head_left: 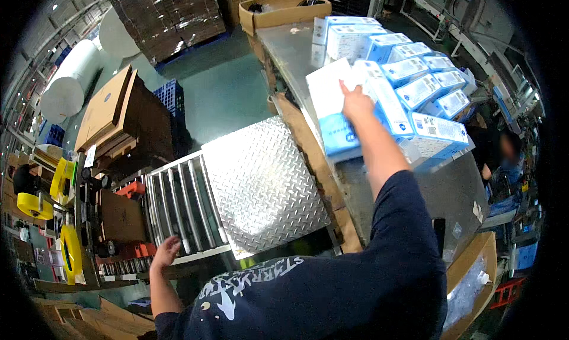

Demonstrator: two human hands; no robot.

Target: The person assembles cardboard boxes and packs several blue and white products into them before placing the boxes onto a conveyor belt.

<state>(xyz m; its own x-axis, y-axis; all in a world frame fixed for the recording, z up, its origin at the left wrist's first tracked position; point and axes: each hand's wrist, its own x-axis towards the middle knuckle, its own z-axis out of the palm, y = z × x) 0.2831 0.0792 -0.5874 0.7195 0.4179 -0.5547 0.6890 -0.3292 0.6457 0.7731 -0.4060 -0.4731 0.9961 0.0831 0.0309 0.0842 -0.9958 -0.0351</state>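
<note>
My right hand (357, 103) is on a white box with a blue lower end (329, 94) at the left side of a group of boxes. One finger lies along the white face, and the others bend over toward its right edge, partly hidden. This box looks slightly blurred and tilted. Beside it, several blue-and-white boxes (404, 71) stand close together on a grey table (441, 192). Down on the left, my left hand (166, 251) hangs near the roller conveyor (178, 198), fingers loosely bent and slightly apart, with nothing in them.
A shiny tread-plate platform (267, 186) lies between conveyor and table. Left of it is a machine with yellow tape rolls (70, 254). Flat cartons (106, 109) lean behind. An open carton (284, 14) stands at the table's far end, another (474, 281) at lower right. A person (495, 144) is at right.
</note>
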